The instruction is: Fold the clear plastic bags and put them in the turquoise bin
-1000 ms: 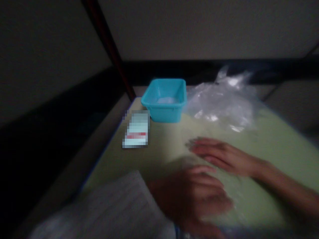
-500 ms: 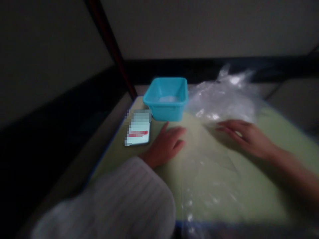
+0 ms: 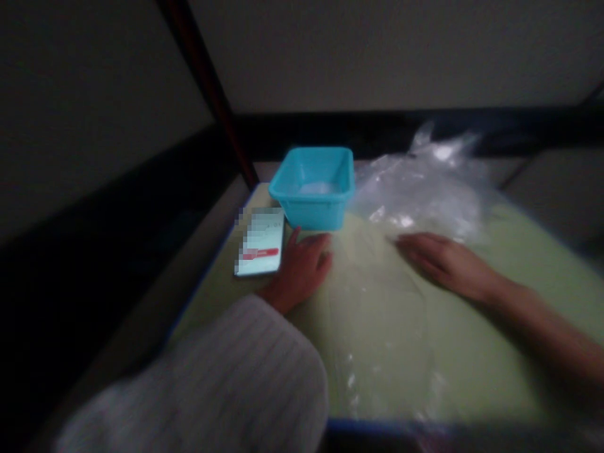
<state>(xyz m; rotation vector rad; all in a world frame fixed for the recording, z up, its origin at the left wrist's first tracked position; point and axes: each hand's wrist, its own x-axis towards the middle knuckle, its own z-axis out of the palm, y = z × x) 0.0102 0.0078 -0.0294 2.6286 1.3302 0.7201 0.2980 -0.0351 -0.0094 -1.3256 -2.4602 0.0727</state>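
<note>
A: Item one, lower centre of the frame?
B: Clear plastic sheet (image 3: 377, 327), lying flat on the pale green bench (image 3: 519, 296), running from the near edge up between both hands.

A: Item two, the hands?
B: Left hand (image 3: 302, 267), centre-left, white ribbed sleeve (image 3: 226, 377), palm down on the sheet's left edge, fingers (image 3: 317, 246) loosely together, pinching nothing. Right hand (image 3: 446, 261), centre-right, flat on the sheet, fingers extended and close together.

A: Handling note?
B: My judgement: smoothing goes best with flat palms and light outward strokes, so the film does not bunch.

A: Items beyond?
B: Phone (image 3: 261, 250), just left of the left hand. Turquoise tub (image 3: 314, 189), upper centre. Crumpled clear bag (image 3: 425, 182), upper right, beside the tub.
</note>
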